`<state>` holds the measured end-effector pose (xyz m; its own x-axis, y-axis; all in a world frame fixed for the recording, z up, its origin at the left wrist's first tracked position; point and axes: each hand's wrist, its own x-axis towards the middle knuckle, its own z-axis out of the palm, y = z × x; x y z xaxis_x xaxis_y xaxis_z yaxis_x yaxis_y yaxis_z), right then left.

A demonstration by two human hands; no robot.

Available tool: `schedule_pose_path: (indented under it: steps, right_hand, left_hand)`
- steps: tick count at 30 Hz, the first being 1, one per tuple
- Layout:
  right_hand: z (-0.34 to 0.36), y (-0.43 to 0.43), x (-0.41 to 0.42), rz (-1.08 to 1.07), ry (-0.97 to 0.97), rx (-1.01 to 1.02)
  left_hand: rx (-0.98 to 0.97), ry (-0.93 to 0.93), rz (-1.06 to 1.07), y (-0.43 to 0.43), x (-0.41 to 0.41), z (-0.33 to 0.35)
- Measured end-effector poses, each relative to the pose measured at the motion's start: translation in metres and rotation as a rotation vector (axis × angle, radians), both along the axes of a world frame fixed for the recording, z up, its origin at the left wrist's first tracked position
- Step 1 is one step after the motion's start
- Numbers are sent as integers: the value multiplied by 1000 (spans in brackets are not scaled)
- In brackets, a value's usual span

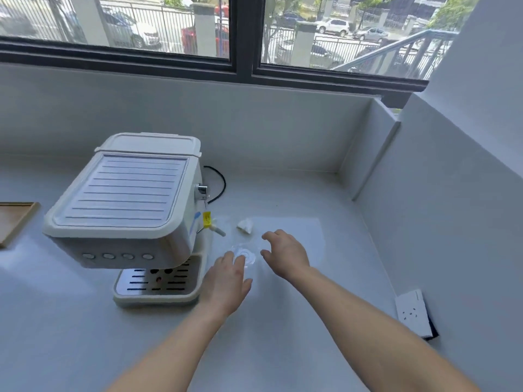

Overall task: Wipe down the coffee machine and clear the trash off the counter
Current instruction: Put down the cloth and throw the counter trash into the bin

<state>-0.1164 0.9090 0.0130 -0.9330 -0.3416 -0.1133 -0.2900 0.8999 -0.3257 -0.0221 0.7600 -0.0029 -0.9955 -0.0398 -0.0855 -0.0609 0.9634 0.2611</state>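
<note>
Head view: white coffee machine [124, 210] stands at left on the pale counter [268, 349], black cord [220, 182] looping behind it. Clear plastic piece [246, 254] lies flat just right of the machine's drip tray. Crumpled white tissue [245, 226] sits a bit farther back, near the steam wand [218, 230]. Left hand [226, 281] is flat, fingers straight, tips on the plastic's near edge. Right hand [285, 256] is spread wide, fingers loosely bent, just right of the plastic, holding nothing; contact unclear. Wooden tray [17, 222] at far left, wall socket [414, 312] on the right wall.

Bare forearms [175, 343], bare left hand [226, 281], bare right hand [285, 256]
</note>
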Motion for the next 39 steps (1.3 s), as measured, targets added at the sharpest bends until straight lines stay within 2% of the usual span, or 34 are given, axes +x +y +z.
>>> schedule_pose_path:
  steps: [8, 13, 17, 25, 39]
  right_hand:
    - [-23, -22, -82, 190, 11, -34]
    - [-36, -33, -101, 382, -1, 48]
    - [-45, -34, -106, 491, 71, 124]
    - [-45, -19, -91, 354, 47, 27]
    - [-16, 19, -16, 191, 27, -101]
  left_hand:
    - [31, -108, 258, 19, -55, -23]
    - [-149, -98, 268, 24, -71, -29]
    - [-148, -68, 285, 23, -73, -33]
    - [-20, -33, 282, 20, -54, -28]
    - [-15, 87, 215, 12, 2, -6]
